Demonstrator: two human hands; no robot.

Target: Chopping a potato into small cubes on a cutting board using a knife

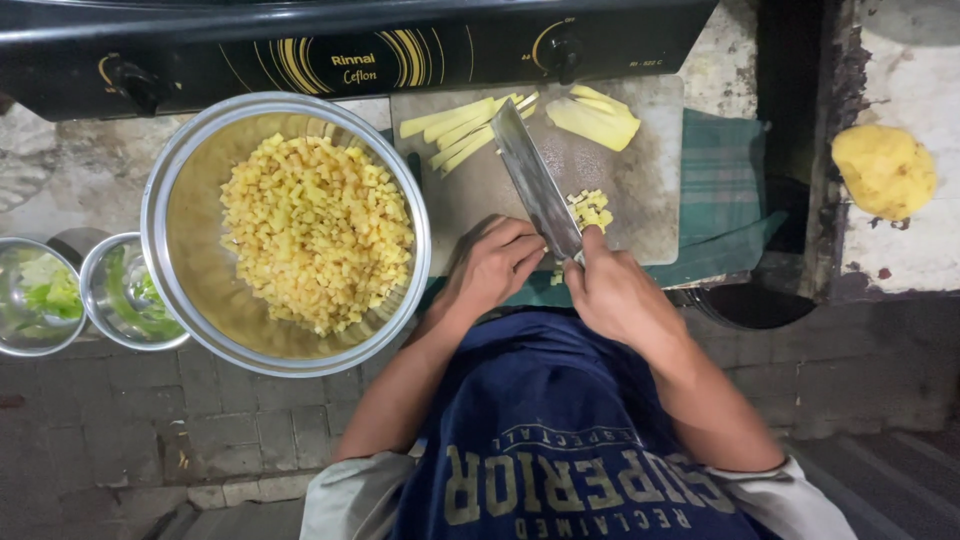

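Note:
A grey cutting board lies in front of me. My right hand grips the handle of a broad knife, whose blade slants across the board. My left hand rests on the board's near edge beside the blade, fingers curled, nothing clearly in it. A small heap of yellow potato cubes sits to the right of the blade. Potato strips lie at the board's far left, and potato slices at its far right.
A big steel bowl full of diced potato stands left of the board. Two small steel bowls with green bits sit further left. A black stove runs along the top. A whole peeled potato lies far right. A green cloth is under the board.

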